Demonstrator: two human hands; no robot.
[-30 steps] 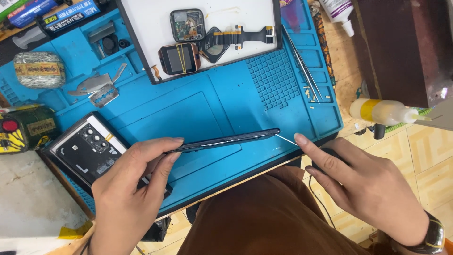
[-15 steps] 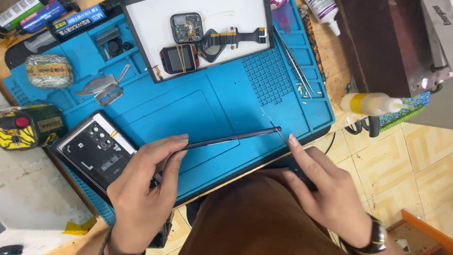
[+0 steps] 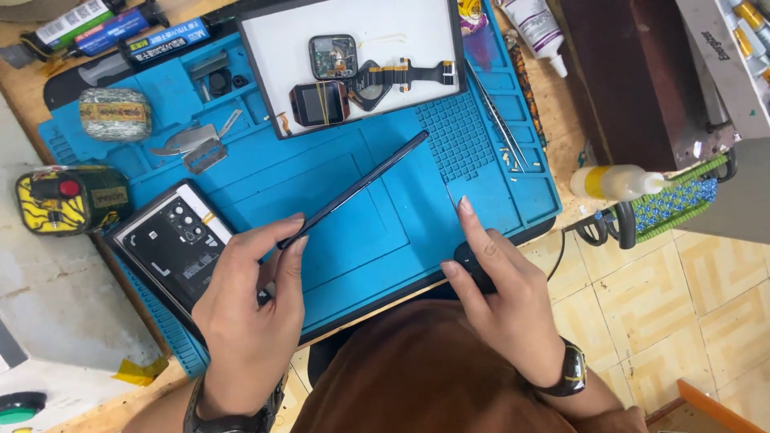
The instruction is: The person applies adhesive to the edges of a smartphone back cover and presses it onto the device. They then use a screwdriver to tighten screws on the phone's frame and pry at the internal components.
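Blue mat (image 3: 241, 172): left hand (image 3: 249, 321) fingers pinch thin dark panel (image 3: 353, 190); right hand (image 3: 505, 297) grips black tool (image 3: 475, 266).

My wooden bench (image 3: 561, 152) carries a blue work mat (image 3: 385, 232) w/ a white tray (image 3: 401, 32), tweezers (image 3: 497, 120) and a phone back cover (image 3: 172, 244) on it. A yellow-black tool (image 3: 68, 199) sits left, a glue bottle (image 3: 613, 182) right.

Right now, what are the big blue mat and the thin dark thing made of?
The blue mat looks like matte rubber or silicone: soft-looking, moulded ridges and square pockets. The thin dark panel, pinched in the left hand, looks like glossy glass or plastic; seen edge-on, it is hard to tell.
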